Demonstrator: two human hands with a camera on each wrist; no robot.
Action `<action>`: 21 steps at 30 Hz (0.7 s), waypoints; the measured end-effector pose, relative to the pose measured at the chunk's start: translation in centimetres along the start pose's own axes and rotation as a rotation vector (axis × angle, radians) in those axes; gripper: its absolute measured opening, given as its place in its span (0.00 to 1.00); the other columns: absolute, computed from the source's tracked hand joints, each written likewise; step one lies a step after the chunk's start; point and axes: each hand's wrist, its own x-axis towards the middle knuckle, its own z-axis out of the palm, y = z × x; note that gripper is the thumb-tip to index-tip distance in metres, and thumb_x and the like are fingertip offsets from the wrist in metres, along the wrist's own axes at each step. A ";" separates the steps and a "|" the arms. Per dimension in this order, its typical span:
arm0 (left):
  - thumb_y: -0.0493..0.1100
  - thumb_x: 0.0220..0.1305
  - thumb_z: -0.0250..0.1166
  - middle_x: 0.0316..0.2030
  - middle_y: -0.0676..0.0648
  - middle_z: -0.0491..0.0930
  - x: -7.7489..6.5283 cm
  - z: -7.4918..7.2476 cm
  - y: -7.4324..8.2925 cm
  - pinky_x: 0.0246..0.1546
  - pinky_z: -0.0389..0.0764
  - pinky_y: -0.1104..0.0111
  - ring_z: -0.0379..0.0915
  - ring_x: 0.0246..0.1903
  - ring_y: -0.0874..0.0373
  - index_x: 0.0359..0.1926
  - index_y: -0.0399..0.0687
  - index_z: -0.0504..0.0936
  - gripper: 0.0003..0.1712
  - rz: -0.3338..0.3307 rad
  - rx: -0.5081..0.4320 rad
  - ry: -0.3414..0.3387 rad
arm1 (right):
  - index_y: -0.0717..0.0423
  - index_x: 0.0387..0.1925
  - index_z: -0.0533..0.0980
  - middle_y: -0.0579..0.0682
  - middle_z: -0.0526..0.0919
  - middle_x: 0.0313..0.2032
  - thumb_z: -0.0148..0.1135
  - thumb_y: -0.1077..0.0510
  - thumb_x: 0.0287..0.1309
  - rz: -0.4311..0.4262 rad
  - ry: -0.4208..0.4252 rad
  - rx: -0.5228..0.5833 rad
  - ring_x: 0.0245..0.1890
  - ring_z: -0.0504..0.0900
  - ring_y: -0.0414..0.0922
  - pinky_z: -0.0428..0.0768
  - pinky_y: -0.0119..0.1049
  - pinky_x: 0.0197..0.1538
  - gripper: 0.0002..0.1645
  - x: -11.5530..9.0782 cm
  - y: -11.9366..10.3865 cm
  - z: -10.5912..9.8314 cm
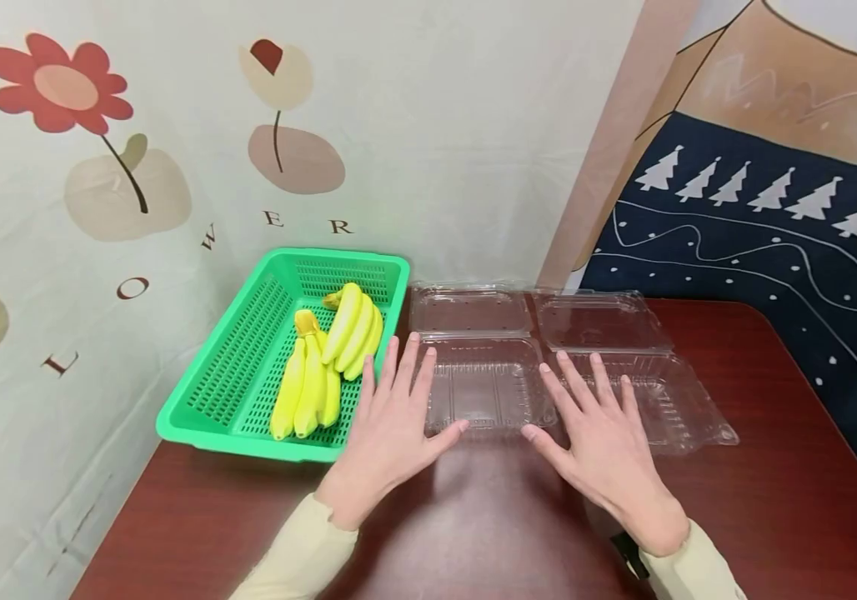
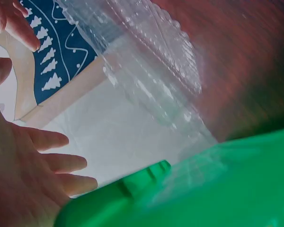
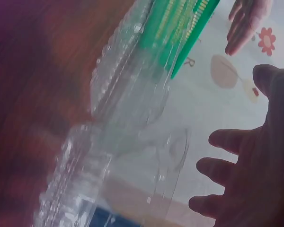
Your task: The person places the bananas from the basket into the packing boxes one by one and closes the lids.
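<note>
My left hand [image 1: 393,425] hovers palm down with spread fingers, between the green basket and a clear plastic clamshell box [image 1: 473,392]. To its right, my right hand [image 1: 604,442] is spread the same way, overlapping the front of a second clear clamshell box [image 1: 676,400] in the head view. Neither hand holds anything. Both boxes stand with their lids folded back toward the wall. Inside the green basket [image 1: 207,350] lie two bunches of bananas, one bunch [image 1: 308,383] nearer the front and the other bunch [image 1: 353,329] behind it on the right.
A dark red wooden table [image 1: 488,533] carries everything. Behind it hangs a pale cloth [image 1: 466,150] printed with flowers and letters. Another cloth [image 1: 744,225], dark blue with white trees, borders the table's right side.
</note>
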 end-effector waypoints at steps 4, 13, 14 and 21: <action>0.76 0.65 0.55 0.81 0.38 0.47 -0.5 -0.6 -0.9 0.76 0.42 0.39 0.38 0.80 0.38 0.81 0.42 0.57 0.57 -0.019 0.012 0.015 | 0.46 0.78 0.65 0.52 0.59 0.79 0.56 0.25 0.64 -0.031 0.002 0.008 0.80 0.47 0.62 0.50 0.73 0.72 0.50 0.3 -1.0 0.4; 0.74 0.66 0.57 0.81 0.37 0.46 -1.9 -2.3 -3.6 0.76 0.41 0.38 0.35 0.80 0.37 0.81 0.41 0.57 0.57 -0.075 -0.010 0.020 | 0.47 0.77 0.67 0.50 0.60 0.79 0.52 0.22 0.64 -0.110 0.000 -0.009 0.79 0.50 0.62 0.51 0.72 0.73 0.51 1.0 -3.1 1.3; 0.73 0.65 0.58 0.81 0.37 0.47 -2.1 -2.5 -3.9 0.76 0.41 0.38 0.36 0.80 0.36 0.80 0.41 0.57 0.56 -0.081 -0.014 0.026 | 0.46 0.77 0.67 0.50 0.60 0.79 0.51 0.21 0.64 -0.119 -0.001 -0.011 0.80 0.50 0.62 0.51 0.71 0.73 0.51 1.1 -3.4 1.4; 0.70 0.64 0.61 0.80 0.34 0.50 -3.0 -4.0 -6.6 0.75 0.43 0.36 0.40 0.79 0.32 0.78 0.37 0.60 0.55 -0.128 0.006 0.063 | 0.45 0.77 0.66 0.50 0.62 0.78 0.41 0.20 0.67 -0.203 0.001 -0.016 0.80 0.51 0.61 0.52 0.71 0.73 0.50 1.9 -5.3 2.0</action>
